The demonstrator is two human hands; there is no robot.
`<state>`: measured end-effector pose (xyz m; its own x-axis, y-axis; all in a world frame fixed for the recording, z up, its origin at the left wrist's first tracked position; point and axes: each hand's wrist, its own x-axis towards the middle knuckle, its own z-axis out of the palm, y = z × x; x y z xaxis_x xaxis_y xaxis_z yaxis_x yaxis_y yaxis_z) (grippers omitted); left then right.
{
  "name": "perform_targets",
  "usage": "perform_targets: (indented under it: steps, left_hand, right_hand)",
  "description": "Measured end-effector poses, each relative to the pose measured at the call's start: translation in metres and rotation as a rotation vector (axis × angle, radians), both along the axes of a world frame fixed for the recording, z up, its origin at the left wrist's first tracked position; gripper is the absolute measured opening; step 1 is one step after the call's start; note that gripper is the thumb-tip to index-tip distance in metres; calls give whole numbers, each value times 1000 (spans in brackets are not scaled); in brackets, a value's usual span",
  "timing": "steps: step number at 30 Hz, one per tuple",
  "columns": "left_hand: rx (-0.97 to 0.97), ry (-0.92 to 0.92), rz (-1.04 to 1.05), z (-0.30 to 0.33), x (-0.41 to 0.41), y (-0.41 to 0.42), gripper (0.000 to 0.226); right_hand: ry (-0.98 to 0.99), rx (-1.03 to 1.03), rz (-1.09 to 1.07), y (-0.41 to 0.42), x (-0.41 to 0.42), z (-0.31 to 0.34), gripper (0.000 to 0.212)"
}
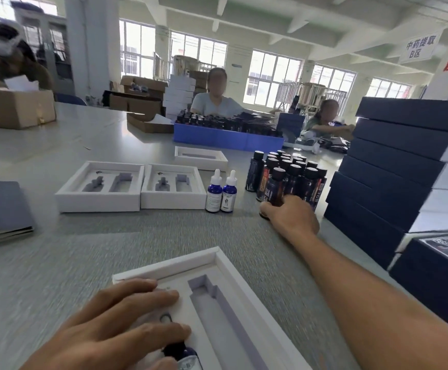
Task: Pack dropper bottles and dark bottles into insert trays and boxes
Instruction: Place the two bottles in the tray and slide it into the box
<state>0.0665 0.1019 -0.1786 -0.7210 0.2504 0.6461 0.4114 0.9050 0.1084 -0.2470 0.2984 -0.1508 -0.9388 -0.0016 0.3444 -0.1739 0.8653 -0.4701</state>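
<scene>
1. Nearest the camera, the left hand [126, 321] lies flat, fingers straight, on the insert tray [233, 265], probably steadying it; a dropper bottle [180, 355] already sits beneath.
2. Right hand [291, 216] reaches across the tabletop [84, 249], fingers curled around a dark bottle [276, 186] from the upright cluster, seemingly for the empty slot.

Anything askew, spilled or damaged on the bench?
Nothing stands out. The two blue dropper bottles and the cluster of dark capped bottles stand upright, the two white insert trays sit square side by side, and the stack of navy boxes is only loosely aligned. No spills visible.
</scene>
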Motion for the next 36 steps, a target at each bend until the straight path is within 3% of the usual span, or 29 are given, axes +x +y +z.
perform_targets:
  steps: [5,9,14,16,23,26,32,36]
  left_hand:
    - [223,-128,13,9,13,10,40]
    - [274,-238,-11,9,22,7,40]
    - [322,-242,-37,8,25,11,36]
    - [325,-234,-43,7,25,12,37]
    - [369,-320,-4,8,27,12,35]
    - [366,-358,9,12,29,13,31]
    - [385,-474,83,27,26,27,27]
    - [446,-409,95,16,35,38,38]
  right_hand:
    - [-191,-112,441,63,58,16,17]
    - [-451,-142,580,110,113,29,8]
    - [-486,-69,606,139,165,36,19]
    - [-463,-22,585,140,180,36,35]
    - [-207,-139,425,128,207,15,65]
    - [-132,-143,362,124,208,9,57]
    - [-250,-187,429,134,206,20,37]
    - [-243,-161,429,133,207,18,41]
